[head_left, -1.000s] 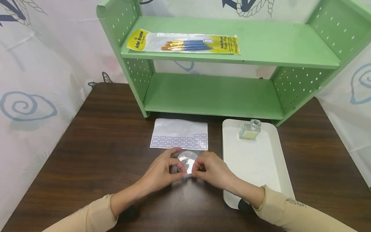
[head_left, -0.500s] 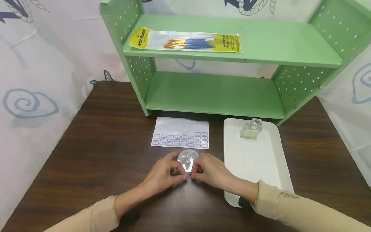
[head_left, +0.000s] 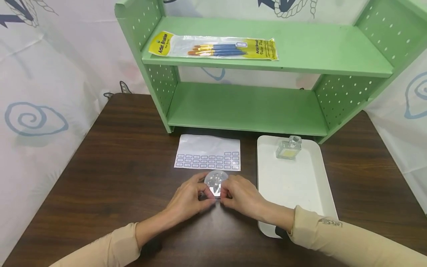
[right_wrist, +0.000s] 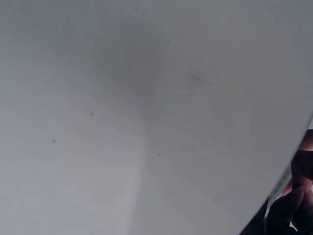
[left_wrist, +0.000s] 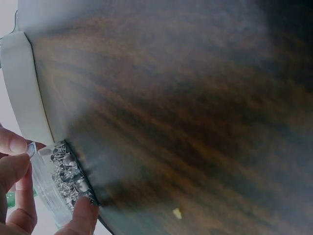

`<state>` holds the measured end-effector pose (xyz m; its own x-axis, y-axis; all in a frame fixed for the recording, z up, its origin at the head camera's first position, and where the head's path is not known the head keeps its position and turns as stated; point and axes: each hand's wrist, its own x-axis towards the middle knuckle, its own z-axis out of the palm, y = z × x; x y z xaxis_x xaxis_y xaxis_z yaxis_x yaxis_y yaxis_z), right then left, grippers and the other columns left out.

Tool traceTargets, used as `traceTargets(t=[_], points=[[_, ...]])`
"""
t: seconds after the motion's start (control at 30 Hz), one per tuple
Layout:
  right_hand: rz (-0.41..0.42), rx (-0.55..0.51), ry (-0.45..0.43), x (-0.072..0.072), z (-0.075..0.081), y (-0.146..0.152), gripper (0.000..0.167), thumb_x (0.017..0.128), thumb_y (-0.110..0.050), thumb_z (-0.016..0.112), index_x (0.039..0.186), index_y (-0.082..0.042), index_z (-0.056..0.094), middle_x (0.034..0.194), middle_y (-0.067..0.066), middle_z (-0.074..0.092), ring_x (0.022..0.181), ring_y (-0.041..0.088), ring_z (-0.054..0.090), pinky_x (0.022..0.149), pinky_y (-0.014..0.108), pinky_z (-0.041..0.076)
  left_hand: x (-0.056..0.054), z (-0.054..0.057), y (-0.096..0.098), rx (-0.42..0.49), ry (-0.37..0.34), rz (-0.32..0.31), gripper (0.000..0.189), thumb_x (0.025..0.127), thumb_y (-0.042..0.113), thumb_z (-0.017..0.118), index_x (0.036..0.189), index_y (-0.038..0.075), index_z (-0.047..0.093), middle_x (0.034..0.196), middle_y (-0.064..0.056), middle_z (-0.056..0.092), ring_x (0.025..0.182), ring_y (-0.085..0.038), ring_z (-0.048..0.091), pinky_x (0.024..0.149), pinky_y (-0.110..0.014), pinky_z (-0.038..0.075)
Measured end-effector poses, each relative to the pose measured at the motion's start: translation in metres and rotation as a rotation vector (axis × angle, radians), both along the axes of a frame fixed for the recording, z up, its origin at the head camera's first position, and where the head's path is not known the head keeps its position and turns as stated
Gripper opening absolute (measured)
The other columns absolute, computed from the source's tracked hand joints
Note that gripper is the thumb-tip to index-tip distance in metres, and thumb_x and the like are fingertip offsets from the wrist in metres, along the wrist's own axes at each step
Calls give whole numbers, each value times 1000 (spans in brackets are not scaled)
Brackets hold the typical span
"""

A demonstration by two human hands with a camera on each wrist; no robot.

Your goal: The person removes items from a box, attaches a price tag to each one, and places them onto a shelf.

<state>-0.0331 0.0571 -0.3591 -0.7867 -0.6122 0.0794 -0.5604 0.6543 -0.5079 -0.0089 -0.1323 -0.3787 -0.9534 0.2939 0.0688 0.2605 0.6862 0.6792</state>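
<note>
A round clear tub of thumbtacks point(head_left: 216, 178) sits between the two hands in front of the sticker sheet point(head_left: 208, 148). My left hand point(head_left: 190, 194) holds the tub from its left side, with a finger against the lower wall in the left wrist view. At the front rim its thumb and index meet. My right hand point(head_left: 243, 194) curls in from the other side, thumb and index together at the same rim. In the left wrist view a small blue-edged sticker point(left_wrist: 32, 149) lies between fingertips at the lid's edge, with silvery tacks point(left_wrist: 71, 171) below.
A white tray point(head_left: 297, 185) stands to the right, with a square glass bottle point(head_left: 288, 148) at its back. Behind rises a green shelf unit point(head_left: 247, 105), carrying a packet of artist brushes point(head_left: 213, 48) on its upper board. The right forearm crosses the tray.
The head view has shifted a little. Both hands keep their places around the tub, with the fingertips now closer against its front rim.
</note>
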Motion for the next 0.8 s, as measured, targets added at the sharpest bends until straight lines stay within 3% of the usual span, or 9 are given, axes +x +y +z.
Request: traceTargets(t=[0.8], points=[[-1,7,57,-2,-6,-1,27,69,-12,79,62,-17,54,61,-8,42,64,9,42,55,20,32,-1,0,1,-26,23,18,18,68,17,81,63,23,65,129,-9,57,109,-27,59,85,-43,50]])
